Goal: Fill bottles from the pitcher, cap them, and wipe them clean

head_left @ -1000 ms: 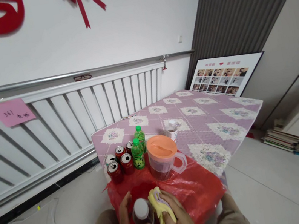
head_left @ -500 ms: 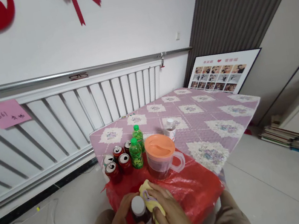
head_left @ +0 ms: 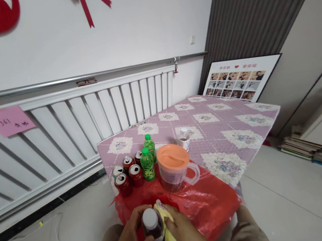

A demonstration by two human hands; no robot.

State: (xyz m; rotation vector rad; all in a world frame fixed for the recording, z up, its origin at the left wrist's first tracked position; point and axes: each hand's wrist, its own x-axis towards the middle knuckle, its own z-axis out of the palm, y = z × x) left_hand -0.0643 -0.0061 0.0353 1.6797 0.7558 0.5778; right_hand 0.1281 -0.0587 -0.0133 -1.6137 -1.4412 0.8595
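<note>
My left hand (head_left: 131,236) grips a small bottle with a white cap (head_left: 151,221) and dark liquid, held upright above a red plastic sheet (head_left: 212,202). My right hand (head_left: 178,226) presses a yellow cloth (head_left: 170,238) against the bottle's right side. Both hands are close to my lap at the bottom of the view. Just beyond them stands a clear pitcher with an orange lid (head_left: 175,167).
Several red cans (head_left: 125,175) and two green bottles (head_left: 148,163) stand left of the pitcher. A small clear bottle (head_left: 184,137) sits behind it on the purple patterned table (head_left: 231,133). A radiator cover runs along the wall; a photo board (head_left: 240,80) leans at the back right.
The view has shifted slightly. My right hand and the yellow cloth slid down along the bottle's side; my left hand keeps its hold on the bottle.
</note>
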